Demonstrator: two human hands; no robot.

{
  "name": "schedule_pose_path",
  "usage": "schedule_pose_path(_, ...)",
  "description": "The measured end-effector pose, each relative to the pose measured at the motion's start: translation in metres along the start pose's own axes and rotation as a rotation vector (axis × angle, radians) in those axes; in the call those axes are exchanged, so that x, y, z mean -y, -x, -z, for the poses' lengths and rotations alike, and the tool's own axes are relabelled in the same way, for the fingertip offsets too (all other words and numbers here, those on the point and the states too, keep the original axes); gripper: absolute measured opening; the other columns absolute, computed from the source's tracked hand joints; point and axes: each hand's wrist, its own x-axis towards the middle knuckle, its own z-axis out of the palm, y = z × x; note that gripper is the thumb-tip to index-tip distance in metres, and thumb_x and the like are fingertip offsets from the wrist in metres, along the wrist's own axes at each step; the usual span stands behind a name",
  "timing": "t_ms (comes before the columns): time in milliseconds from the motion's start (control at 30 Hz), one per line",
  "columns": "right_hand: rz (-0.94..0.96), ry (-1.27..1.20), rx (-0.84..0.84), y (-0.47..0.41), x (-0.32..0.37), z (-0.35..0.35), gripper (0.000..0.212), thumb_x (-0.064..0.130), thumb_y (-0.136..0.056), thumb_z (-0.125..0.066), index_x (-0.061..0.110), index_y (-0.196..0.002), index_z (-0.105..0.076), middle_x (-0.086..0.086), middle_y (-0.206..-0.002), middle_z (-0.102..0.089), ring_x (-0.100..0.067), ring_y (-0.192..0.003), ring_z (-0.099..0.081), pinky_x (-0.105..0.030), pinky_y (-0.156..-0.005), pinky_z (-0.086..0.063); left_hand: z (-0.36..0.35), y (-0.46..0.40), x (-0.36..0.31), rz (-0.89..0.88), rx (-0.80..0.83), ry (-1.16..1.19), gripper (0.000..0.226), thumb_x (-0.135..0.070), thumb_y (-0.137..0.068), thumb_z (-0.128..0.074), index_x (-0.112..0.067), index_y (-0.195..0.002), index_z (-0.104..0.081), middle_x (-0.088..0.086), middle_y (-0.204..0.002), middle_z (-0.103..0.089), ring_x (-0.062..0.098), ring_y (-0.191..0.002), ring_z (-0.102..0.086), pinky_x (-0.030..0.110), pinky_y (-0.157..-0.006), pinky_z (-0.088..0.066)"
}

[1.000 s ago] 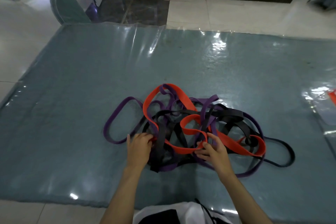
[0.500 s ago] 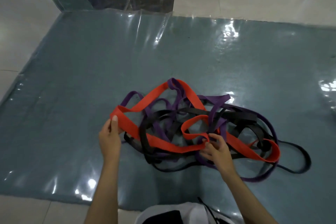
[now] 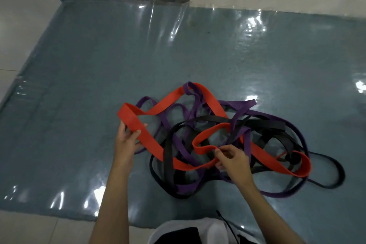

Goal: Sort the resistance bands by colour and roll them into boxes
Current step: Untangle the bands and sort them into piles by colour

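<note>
Here both hands, left [image 3: 126, 140] and right [image 3: 232, 159], pinch the red band [image 3: 150, 143]; no writing is legible.

left hand [image 3: 126, 140]: raised ahead of the body, thumb and curled fingers pinching the red band [image 3: 138, 125] at its far-left bend
right hand [image 3: 232, 159]: lower and nearer the middle, fingertips pinching a fold of the same band
left forearm: bare, rising nearly straight from the bottom edge
right forearm: bare, angling in from the lower right
</note>
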Motion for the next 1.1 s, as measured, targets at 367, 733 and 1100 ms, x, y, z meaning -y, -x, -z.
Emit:
schedule_pose_path(367,0.03,0.267,0.475,0.017,-0.021,-0.022,0.013,0.007,-0.1,-0.067,-0.001,-0.107,-0.075,-0.012,-0.101,-0.076,-0.015,-0.093,-0.065,-0.029,-0.093,-0.051,0.064,-0.02,0.019,0.024,-0.283,-0.481,0.047,0.008,-0.09,-0.066,-0.002,-0.136,-0.059,0.024,-0.127,-0.07,0.04,-0.118,-0.068,0.046,-0.103,-0.052)
schedule_pose_path(733,0.231,0.364,0.183,0.04,-0.024,-0.001,0.017,0.007,-0.097,-0.069,0.016,-0.107,-0.079,-0.001,-0.101,-0.075,-0.015,-0.09,-0.072,-0.03,-0.088,-0.057,-0.028,0.063,0.052,0.064,0.172,-0.696,0.048,-0.037,-0.093,-0.08,-0.017,-0.132,-0.059,0.0,-0.121,-0.067,0.022,-0.115,-0.065,0.039,-0.101,-0.051)
schedule_pose_path(1100,0.022,0.399,0.015,0.06,-0.061,0.04,0.007,0.009,-0.095,-0.07,0.01,-0.096,-0.077,-0.008,-0.089,-0.078,-0.029,-0.088,-0.074,-0.039,-0.081,-0.055,-0.044,0.082,0.049,0.086,0.04,-0.269,0.018,-0.014,-0.108,-0.057,-0.007,-0.095,-0.067,0.016,-0.088,-0.067,0.027,-0.083,-0.062,0.035,-0.069,-0.048)
